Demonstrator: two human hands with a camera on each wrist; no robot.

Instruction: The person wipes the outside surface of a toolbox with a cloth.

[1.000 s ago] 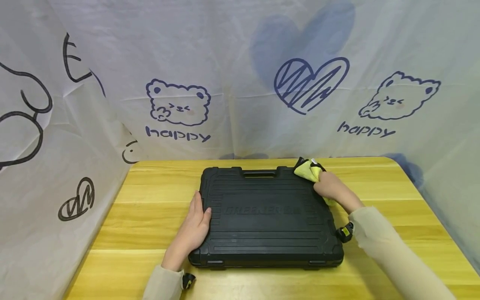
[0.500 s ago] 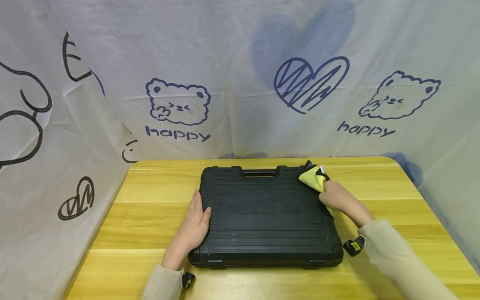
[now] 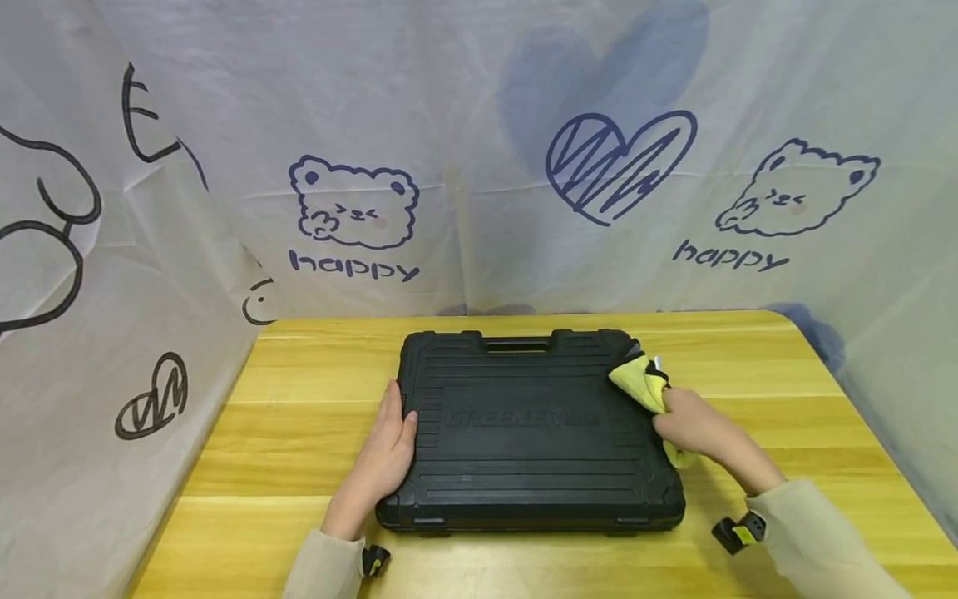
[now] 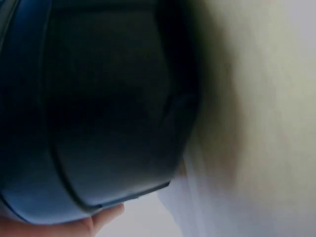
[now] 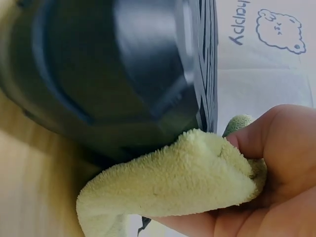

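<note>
A black plastic tool case (image 3: 524, 424) with raised lettering lies flat on the wooden table, its handle toward the back. My left hand (image 3: 383, 445) rests along the case's left side, fingers straight and thumb over the top edge. In the left wrist view the case's side wall (image 4: 108, 98) fills much of the frame, with a bit of finger (image 4: 106, 217) below. My right hand (image 3: 692, 424) grips a yellow cloth (image 3: 642, 381) with dark edging at the case's right edge. The right wrist view shows the fuzzy cloth (image 5: 168, 182) against the case's side, bunched under the thumb.
The yellow wood-grain table (image 3: 314, 449) extends around the case on every side. White fabric (image 3: 479, 125) with bear, heart and "happy" drawings hangs behind the table and along its sides. A small black camera (image 3: 739, 532) sits at the right wrist.
My right hand has moved with the cloth from the case's back right corner toward me, along its right edge. The left hand and the case have stayed in place.
</note>
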